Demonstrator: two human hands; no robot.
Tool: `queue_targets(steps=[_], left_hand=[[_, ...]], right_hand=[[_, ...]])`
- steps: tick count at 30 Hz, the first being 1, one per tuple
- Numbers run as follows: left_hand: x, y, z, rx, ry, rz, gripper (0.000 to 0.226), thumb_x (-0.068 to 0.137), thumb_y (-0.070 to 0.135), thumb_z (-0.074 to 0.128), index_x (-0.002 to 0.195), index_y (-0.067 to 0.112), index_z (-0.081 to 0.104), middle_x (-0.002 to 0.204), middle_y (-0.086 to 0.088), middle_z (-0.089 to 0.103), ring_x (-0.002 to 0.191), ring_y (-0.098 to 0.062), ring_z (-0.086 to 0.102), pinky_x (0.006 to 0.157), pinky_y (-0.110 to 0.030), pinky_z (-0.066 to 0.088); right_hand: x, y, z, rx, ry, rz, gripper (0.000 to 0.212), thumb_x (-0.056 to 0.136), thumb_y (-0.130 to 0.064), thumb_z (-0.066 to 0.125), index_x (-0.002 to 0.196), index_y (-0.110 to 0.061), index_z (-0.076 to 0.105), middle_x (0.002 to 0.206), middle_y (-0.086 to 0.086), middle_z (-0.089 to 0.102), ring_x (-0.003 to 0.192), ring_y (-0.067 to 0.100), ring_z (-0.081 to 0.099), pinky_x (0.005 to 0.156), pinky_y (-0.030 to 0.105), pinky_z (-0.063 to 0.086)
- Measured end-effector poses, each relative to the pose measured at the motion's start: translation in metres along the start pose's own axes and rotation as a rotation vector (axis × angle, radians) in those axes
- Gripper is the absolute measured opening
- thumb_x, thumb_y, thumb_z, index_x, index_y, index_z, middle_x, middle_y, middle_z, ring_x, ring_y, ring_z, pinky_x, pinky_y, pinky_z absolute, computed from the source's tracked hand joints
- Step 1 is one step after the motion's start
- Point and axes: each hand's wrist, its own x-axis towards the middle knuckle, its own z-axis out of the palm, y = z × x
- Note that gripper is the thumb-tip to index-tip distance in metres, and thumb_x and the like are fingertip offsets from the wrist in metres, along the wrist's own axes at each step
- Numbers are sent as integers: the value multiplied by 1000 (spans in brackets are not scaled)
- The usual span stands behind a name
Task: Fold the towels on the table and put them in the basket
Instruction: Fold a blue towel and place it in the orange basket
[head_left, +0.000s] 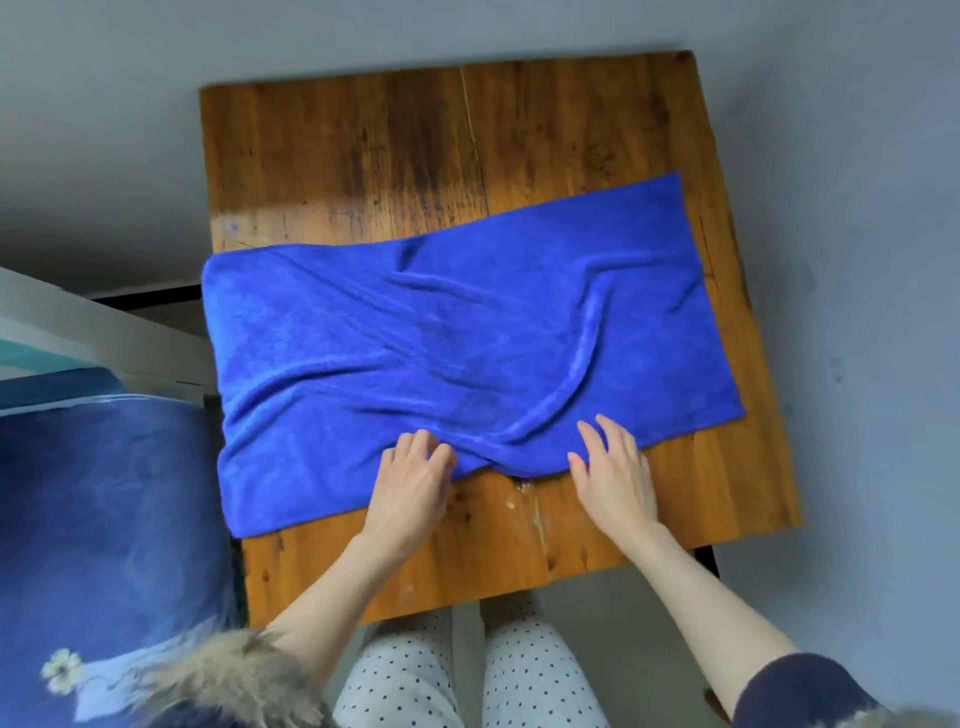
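desk (363, 156): middle hidden under the towel (441, 353)
bedding (104, 519): cut off at left edge
left fingers (423, 449): tips curled out of sight

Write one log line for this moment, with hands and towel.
towel: spread, wrinkled, unfolded | left hand: pinches near edge | right hand: flat on near edge | basket: unseen

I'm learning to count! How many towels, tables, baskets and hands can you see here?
Towels: 1, the blue towel spread out and wrinkled on the table.
Tables: 1, the wooden table.
Baskets: 0, none in view.
Hands: 2, the left hand with fingers curled at the towel's near edge, and the right hand lying flat on that edge.
Total: 4
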Motion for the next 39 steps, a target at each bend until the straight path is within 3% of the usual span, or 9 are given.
queue_targets(steps=[2, 5, 14, 20, 23, 27, 34, 36, 39], left_hand=[[3, 23, 14, 16, -26, 36, 21, 70, 12, 76, 84, 16, 60, 84, -5, 54, 72, -28, 53, 57, -35, 41], [9, 49, 26, 27, -17, -34, 30, 69, 13, 76, 95, 16, 63, 92, -7, 57, 78, -29, 56, 61, -35, 44], [14, 101, 40, -8, -144, 19, 22, 73, 8, 69, 92, 17, 66, 85, -5, 54, 70, -29, 53, 52, -30, 32], [14, 100, 42, -114, -20, -90, 23, 81, -1, 59, 101, 10, 64, 96, -14, 56, 79, -36, 54, 56, -39, 43], [6, 74, 33, -149, 53, -248, 26, 85, 0, 54, 110, 5, 62, 110, -18, 54, 93, -39, 52, 68, -44, 45], [-15, 25, 16, -144, 156, -448, 31, 87, 1, 51, 117, 4, 58, 120, -20, 49, 105, -39, 48, 76, -48, 43], [-34, -66, -15, -273, 364, -998, 40, 92, 9, 48, 131, 3, 43, 131, -22, 37, 117, -40, 36, 91, -52, 38], [-36, -90, -20, -328, 371, -1072, 43, 92, 13, 49, 132, 3, 40, 132, -22, 36, 121, -40, 34, 95, -52, 37], [-39, -124, -22, -415, 346, -1078, 36, 90, 21, 55, 121, 3, 51, 124, -20, 48, 118, -37, 40, 94, -46, 39]], right_hand=[[6, 31, -3, -36, -112, -16, 53, 97, -34, 43, 145, -16, 31, 156, 9, 20, 143, 28, 19, 114, 45, 21], [13, 62, -8, -102, -120, -98, 57, 99, -40, 33, 150, -24, 13, 159, 1, 3, 146, 21, 5, 117, 43, 8], [2, 118, -19, -126, -159, -57, 55, 100, -39, 30, 150, -27, 10, 159, 0, 1, 146, 24, 4, 117, 45, 12], [-9, 127, -27, -116, -169, 37, 54, 99, -40, 34, 148, -23, 21, 158, 5, 10, 146, 25, 8, 116, 49, 10], [-5, 107, -31, -87, -112, 13, 54, 99, -40, 34, 147, -20, 24, 157, 7, 14, 146, 25, 8, 116, 47, 8], [3, 56, -30, -41, -130, -178, 55, 100, -38, 32, 149, -20, 17, 159, 5, 5, 147, 23, 0, 117, 44, 3], [18, -67, -6, -102, -231, -471, 58, 99, -37, 35, 150, -26, 9, 159, 2, -5, 146, 22, -7, 117, 47, 1], [20, -94, 2, -158, -252, -497, 61, 99, -40, 36, 150, -27, 6, 158, 1, -10, 146, 22, -11, 115, 51, 0], [20, -124, 15, -268, -295, -464, 75, 93, -51, 43, 149, -30, -1, 157, 2, -19, 143, 27, -21, 110, 62, -4]])
